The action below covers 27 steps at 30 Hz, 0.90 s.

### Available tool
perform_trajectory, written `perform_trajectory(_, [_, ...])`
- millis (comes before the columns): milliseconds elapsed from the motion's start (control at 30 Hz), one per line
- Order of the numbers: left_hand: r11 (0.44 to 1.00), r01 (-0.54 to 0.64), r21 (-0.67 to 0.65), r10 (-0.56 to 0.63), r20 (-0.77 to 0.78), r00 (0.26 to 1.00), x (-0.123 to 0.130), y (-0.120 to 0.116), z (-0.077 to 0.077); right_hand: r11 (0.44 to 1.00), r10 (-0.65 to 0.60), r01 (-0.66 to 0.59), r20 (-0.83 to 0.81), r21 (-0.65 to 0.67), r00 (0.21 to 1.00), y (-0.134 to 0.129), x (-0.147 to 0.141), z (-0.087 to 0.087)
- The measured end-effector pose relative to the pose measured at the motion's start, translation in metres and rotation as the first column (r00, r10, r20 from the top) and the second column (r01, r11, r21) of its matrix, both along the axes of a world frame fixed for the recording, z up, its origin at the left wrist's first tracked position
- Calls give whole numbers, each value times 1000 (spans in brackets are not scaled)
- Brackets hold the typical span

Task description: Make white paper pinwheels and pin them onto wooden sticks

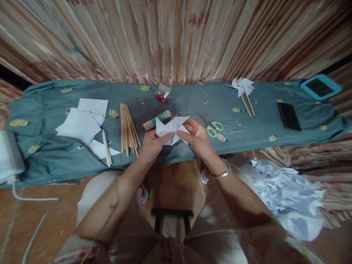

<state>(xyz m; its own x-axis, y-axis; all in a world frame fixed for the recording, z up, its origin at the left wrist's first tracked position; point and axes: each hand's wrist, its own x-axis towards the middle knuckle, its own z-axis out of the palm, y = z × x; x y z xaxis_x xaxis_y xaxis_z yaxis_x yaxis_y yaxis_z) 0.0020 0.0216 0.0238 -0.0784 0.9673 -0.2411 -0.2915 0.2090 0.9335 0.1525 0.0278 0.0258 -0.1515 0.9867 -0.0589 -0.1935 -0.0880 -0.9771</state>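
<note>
A white paper pinwheel [171, 126] is held over the table's front edge, its folded points turned in toward the middle. My left hand [154, 143] pinches it from the left, the thumb pressing near its centre. From the other side my right hand [198, 137] grips it, thumb also at the centre and fingers behind the paper. Just beyond the pinwheel lies a green and pink glue stick [156, 120]. Scissors [211, 125] with light green handles rest right of my right hand. Left of my left hand is a bundle of wooden sticks [127, 130].
A small open red box of metal pins [162, 93] stands behind. White paper sheets [79, 123] and a white pen [106, 148] lie left. Finished pinwheels on sticks [243, 88], a phone [288, 116] and a blue-framed device [320, 87] lie right. Paper scraps fill a bag [288, 198] below.
</note>
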Motion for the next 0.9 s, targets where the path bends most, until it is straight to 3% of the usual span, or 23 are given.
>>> perform_trajectory(900, [1000,-11,-12,11,-47,999,-1,-1,-4,999,-41,41,-17,-18,999,4,-7,-6])
